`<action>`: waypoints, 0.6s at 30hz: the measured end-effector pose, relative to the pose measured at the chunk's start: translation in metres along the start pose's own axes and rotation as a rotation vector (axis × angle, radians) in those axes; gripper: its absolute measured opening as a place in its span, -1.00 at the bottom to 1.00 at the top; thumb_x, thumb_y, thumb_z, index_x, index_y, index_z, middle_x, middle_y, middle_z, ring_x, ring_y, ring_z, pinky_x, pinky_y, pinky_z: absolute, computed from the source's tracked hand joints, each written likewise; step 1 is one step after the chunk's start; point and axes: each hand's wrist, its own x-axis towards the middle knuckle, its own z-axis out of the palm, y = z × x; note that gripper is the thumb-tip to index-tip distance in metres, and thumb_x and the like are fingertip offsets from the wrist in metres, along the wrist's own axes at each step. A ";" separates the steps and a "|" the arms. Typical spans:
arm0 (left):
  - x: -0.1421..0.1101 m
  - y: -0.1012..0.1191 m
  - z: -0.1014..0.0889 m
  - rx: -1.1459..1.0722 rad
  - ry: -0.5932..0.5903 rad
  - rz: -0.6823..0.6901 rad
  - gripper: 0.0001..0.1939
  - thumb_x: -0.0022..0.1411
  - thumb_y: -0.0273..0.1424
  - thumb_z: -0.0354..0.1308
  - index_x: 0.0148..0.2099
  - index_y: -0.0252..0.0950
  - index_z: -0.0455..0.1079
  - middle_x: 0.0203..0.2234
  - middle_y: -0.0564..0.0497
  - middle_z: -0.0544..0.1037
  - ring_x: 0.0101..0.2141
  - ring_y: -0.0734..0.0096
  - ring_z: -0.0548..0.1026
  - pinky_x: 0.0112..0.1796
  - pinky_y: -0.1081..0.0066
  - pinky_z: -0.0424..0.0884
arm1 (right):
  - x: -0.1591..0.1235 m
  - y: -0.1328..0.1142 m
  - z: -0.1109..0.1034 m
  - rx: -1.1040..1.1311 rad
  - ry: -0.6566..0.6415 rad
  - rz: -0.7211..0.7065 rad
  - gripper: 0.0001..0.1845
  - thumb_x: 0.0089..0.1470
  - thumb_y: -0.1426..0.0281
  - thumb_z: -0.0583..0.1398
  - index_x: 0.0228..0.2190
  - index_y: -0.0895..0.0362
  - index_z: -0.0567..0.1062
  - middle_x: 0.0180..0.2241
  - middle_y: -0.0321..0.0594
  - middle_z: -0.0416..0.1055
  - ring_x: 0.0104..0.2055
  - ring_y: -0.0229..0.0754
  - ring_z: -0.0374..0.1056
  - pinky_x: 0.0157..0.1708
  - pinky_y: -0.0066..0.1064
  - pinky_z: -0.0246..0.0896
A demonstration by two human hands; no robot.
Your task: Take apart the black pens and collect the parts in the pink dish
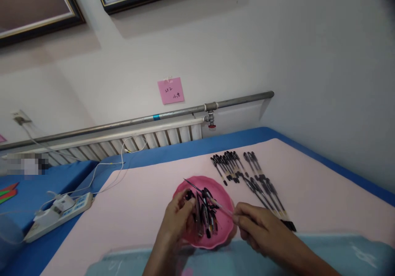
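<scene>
A pink scalloped plate (226, 198) lies in front of me, heaped with black pen parts (206, 216). Over its left side my left hand (176, 216) is curled, thumb against fingers, around something dark that its fingers mostly hide. From the right, my right hand (259, 226) pinches the end of a thin pen refill (220, 207). The refill slants up and left across the plate, its dark tip near the far rim. Beyond the plate, several black-capped pens (226, 165) lie side by side, with more pens (267, 193) nearer the right hand.
Pink paper (135, 202) covers the blue table (253, 134). A power strip (61, 216) with white plugs and cables sits at the left. A radiator (163, 138) and a metal pipe (129, 122) run along the wall. Light-blue cloth (333, 251) lies at the near edge.
</scene>
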 end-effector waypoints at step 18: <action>-0.005 0.006 -0.008 0.335 0.144 0.124 -0.61 -0.08 -0.15 0.26 -0.64 -0.33 0.26 -0.76 0.17 0.20 -0.66 0.63 0.15 -0.64 0.59 0.04 | 0.009 0.012 0.009 0.316 -0.061 0.089 -0.68 0.05 0.14 0.03 -0.54 0.12 0.29 -0.71 -0.42 0.26 -0.78 -0.42 0.07 -0.81 -0.61 -0.08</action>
